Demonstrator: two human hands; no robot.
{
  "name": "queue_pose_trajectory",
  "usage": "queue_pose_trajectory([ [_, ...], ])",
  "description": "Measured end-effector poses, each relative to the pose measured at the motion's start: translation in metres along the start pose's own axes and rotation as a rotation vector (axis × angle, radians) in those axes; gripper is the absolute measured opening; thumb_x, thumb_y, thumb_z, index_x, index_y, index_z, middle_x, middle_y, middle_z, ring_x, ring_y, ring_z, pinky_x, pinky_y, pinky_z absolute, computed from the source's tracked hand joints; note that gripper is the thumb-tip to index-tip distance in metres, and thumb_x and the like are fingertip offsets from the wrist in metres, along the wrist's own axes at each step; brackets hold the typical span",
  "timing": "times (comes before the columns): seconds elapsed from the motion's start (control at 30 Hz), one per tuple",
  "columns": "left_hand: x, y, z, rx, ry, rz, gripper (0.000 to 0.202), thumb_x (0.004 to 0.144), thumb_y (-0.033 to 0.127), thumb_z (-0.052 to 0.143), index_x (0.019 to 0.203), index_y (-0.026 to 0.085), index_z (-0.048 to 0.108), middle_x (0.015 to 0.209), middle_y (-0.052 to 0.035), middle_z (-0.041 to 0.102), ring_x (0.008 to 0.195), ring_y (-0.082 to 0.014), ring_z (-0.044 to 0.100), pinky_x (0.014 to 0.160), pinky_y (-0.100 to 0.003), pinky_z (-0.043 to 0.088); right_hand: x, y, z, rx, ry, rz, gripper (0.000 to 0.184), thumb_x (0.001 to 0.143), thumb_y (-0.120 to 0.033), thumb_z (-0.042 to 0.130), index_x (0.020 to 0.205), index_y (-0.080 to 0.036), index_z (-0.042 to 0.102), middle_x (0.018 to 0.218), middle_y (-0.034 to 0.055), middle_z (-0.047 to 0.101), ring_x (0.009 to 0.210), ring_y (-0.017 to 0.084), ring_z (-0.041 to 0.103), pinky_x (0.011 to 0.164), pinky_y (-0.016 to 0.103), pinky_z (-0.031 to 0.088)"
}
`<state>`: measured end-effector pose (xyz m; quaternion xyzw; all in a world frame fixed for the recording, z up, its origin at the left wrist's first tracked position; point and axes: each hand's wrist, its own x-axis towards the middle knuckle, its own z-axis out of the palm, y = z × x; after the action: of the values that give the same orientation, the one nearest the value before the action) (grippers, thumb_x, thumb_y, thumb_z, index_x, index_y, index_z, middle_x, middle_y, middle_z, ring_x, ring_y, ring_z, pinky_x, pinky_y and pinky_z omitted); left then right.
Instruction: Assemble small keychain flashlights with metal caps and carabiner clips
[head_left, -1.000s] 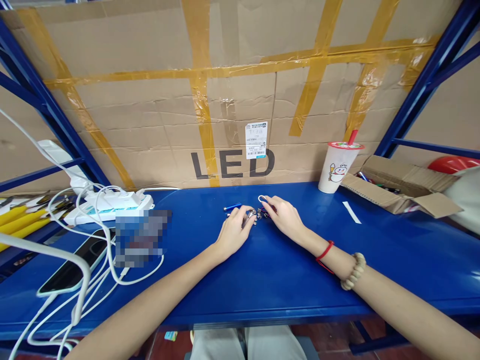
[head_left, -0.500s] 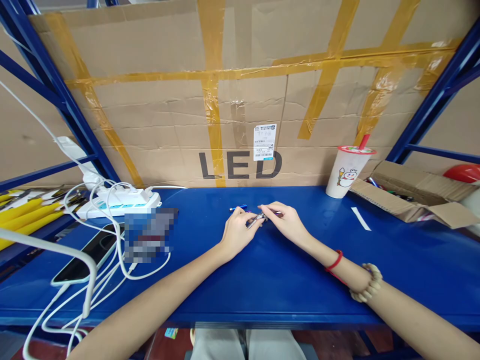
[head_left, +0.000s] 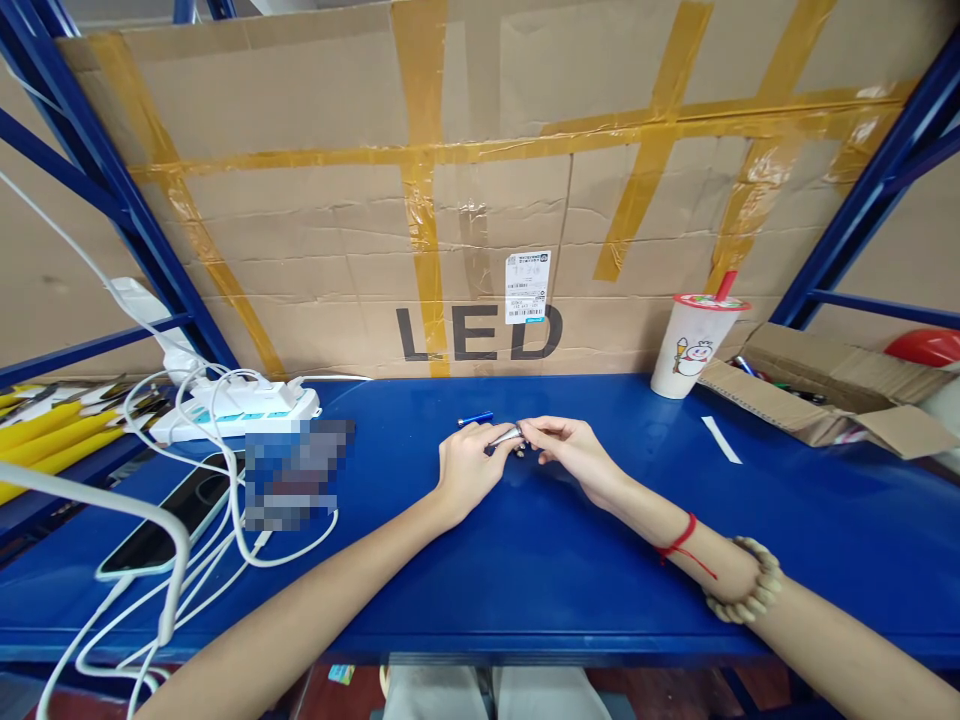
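Note:
Both hands meet above the blue tabletop. My left hand is closed, with thumb and fingers pinched on a small silver tapered metal piece. At the right end of that piece, the fingertips of my right hand are pinched on it too. Just behind my left hand lies a slim, shiny blue tube, like a pen barrel. Below the held piece a few tiny metallic parts sit on the table, too small to name and partly covered by the fingers.
A large cardboard box forms a wall behind. To the left are a phone, white cables and a power strip. To the right stand a drink cup, a paper strip and an open cardboard box.
The silver piece has turned and now shows its tapered side between the fingers. My right hand has shifted slightly down and its wrist has rotated. More of the blue tube shows.

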<state>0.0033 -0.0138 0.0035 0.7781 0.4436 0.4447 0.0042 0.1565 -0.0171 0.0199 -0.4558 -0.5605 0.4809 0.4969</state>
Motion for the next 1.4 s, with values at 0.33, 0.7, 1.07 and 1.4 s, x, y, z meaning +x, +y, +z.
queue_pose_trajectory([
  [0.33,0.008,-0.012,-0.001,0.141,-0.279,-0.027,0.014,0.080,0.034,0.060,0.088,0.029,0.070,0.084,0.0004,0.065,0.082,-0.0166,0.052,0.071,-0.028,0.041,0.008,0.011,-0.020,-0.967,-0.056,-0.417,0.018,0.084,-0.025,0.051,0.088,-0.025,0.068,0.087,0.0020,0.063,0.079,0.015,0.058,0.063,0.025,0.043],
  [0.7,0.018,-0.021,-0.013,0.193,-0.414,0.140,0.014,0.077,0.034,0.062,0.088,0.028,0.070,0.087,-0.0001,0.061,0.087,-0.0169,0.048,0.075,-0.031,0.032,0.007,0.012,-0.021,-1.111,-0.062,-0.295,0.018,0.084,-0.022,0.052,0.095,-0.027,0.066,0.092,-0.0003,0.062,0.074,0.013,0.059,0.058,0.022,0.042],
  [1.07,0.023,-0.027,-0.021,0.316,-0.525,0.219,0.028,0.079,0.045,0.056,0.095,0.025,0.069,0.085,-0.0027,0.063,0.084,-0.0189,0.048,0.074,-0.032,0.027,0.006,0.003,-0.020,-0.850,-0.294,-0.288,0.032,0.070,-0.048,0.064,0.085,-0.020,0.065,0.071,-0.0005,0.061,0.058,0.011,0.056,0.052,0.022,0.041],
  [1.4,0.021,-0.031,-0.017,0.295,-0.519,0.241,0.028,0.082,0.044,0.052,0.095,0.025,0.068,0.088,-0.0027,0.061,0.086,-0.0177,0.048,0.077,-0.031,0.028,0.017,0.017,-0.023,-0.746,-0.395,-0.370,0.014,0.075,-0.028,0.062,0.075,-0.015,0.066,0.069,0.0038,0.064,0.059,0.012,0.057,0.058,0.024,0.046],
])
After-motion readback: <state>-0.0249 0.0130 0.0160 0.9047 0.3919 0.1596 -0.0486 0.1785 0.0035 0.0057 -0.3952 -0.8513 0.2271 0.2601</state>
